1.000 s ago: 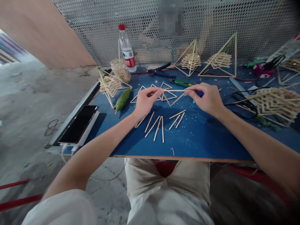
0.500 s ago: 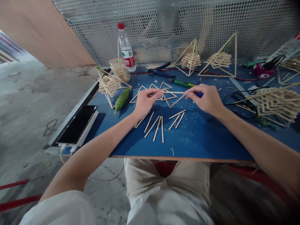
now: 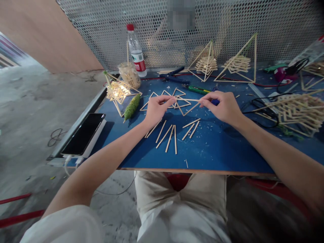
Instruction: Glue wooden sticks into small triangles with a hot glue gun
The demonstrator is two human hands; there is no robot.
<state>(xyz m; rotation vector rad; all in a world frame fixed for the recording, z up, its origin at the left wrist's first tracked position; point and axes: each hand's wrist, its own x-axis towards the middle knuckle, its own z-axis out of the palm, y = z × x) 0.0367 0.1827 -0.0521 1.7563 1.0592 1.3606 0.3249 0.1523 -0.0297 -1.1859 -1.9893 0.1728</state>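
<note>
A triangle of thin wooden sticks (image 3: 184,114) is held between my two hands, its point toward me. My left hand (image 3: 159,106) pinches its left corner with thumb and forefinger. At the right corner, my right hand (image 3: 219,104) has its fingers closed on the same frame. Several finished stick triangles (image 3: 152,96) lie on the blue table just behind my left hand. Nearer to me, loose wooden sticks (image 3: 170,138) are spread in a fan, with a smaller group of sticks (image 3: 192,130) to their right.
On the left are a phone (image 3: 83,133), a green yarn spindle (image 3: 132,107), a lit stick lantern (image 3: 118,91), a jar (image 3: 130,76) and a bottle (image 3: 136,54). Pliers (image 3: 174,77) and a green-handled tool (image 3: 198,90) lie behind. A stick structure (image 3: 298,113) and black cables (image 3: 263,108) occupy the right.
The stick lantern at the left has lit up. Both hands and the triangle stay nearly in the same place.
</note>
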